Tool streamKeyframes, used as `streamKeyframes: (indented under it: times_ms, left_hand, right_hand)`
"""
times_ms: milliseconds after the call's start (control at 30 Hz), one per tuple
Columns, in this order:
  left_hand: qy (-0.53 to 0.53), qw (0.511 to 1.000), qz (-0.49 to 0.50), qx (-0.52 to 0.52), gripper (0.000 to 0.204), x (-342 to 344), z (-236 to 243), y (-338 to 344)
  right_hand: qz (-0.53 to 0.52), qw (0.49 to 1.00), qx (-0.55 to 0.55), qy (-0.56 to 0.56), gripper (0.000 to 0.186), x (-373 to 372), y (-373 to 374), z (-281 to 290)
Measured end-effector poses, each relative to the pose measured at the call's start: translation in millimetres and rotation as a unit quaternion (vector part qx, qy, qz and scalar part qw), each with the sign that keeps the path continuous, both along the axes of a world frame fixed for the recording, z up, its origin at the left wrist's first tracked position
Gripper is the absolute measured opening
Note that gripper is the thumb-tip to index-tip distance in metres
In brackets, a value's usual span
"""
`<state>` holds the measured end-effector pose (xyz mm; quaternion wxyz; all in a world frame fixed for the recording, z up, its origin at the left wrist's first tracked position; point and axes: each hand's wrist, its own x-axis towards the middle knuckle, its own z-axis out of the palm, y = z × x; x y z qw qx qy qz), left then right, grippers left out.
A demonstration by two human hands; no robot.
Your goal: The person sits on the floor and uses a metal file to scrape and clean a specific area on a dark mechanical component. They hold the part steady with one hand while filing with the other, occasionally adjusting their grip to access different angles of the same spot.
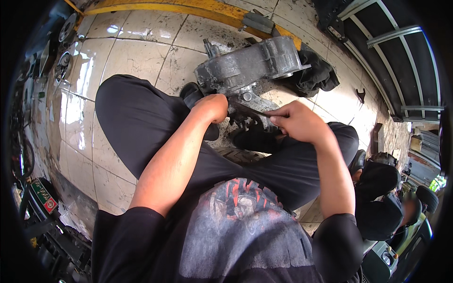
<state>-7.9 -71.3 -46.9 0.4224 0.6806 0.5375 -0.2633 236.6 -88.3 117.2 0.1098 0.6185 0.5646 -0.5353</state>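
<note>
In front of my crossed legs a grey metal engine or gearbox casing (245, 63) lies on the floor, its surface stained dark. My right hand (302, 123) pinches one end of a thin dark flat strip (252, 109) between thumb and fingers. That strip slants up and leftward across the casing's near side, toward my other hand. My left hand (212, 108) is closed in a fist by the casing's near left edge; what it grips is hidden. Below the strip sits a dark toothed metal part (245, 123), partly in shadow.
A yellow metal beam (198, 7) crosses the floor beyond the casing. Dark cloth (318, 73) lies at the casing's right. A small forked part (360, 95) rests on the oil-marked tiles (137, 59). Another person in dark clothes (377, 203) sits close on my right.
</note>
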Motion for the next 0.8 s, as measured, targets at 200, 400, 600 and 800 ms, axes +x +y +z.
streamKeyframes:
  times_ms: [200,400,600,800]
  left_hand:
    - [0.034,0.995,-0.083,-0.033,0.029,-5.4,-0.1,4.7]
    - [0.025,0.999,-0.028,0.001,0.03,-8.9,9.5,1.5]
    - [0.057,0.996,-0.057,-0.03,0.029,-8.4,2.5,-2.2]
    - [0.072,0.993,-0.078,-0.059,0.028,-2.7,18.6,-1.5]
  right_hand:
    - [-0.055,0.995,-0.045,0.077,0.029,-0.1,7.2,9.2]
    - [0.017,0.996,-0.015,-0.091,0.03,-7.2,-16.2,-27.8]
    - [-0.029,0.999,0.039,0.004,0.032,-13.3,-16.9,-1.8]
    - [-0.015,0.999,0.021,-0.021,0.03,-16.9,-1.2,15.8]
